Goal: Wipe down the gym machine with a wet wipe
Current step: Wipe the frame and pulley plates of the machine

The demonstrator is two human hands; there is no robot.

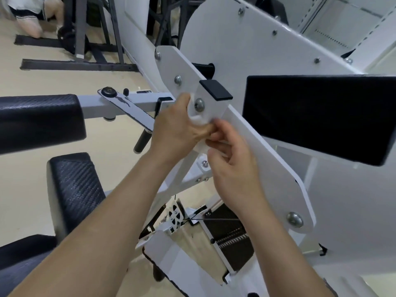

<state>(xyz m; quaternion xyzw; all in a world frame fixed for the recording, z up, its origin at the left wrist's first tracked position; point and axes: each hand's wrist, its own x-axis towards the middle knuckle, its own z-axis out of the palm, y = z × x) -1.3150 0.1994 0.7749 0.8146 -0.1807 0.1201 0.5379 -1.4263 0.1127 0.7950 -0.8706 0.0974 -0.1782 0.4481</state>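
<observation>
As a person is working over a white gym machine (267,67), the left-hand grip (177,127) is clenching a white wet wipe (194,120) and pressing it against the upper end of the machine's slanted arm plate (282,189), with the wipe bunching between fingers and metal. Just right of that grip a round bolt (199,104) is showing on the plate, and a black end cap (215,90) is sitting just above it. The right-hand grip (233,168) is hovering just below and right of the left, its fingers curling at the plate's lower edge; whether it is pinching a tail of the wipe or only the metal cannot be told. Farther right of both grips a black pad (321,116) is jutting out. To their left a black roller pad (38,118) and a seat cushion (75,189) are showing. Below the right-hand grip the weight stack (233,239) is showing.
</observation>
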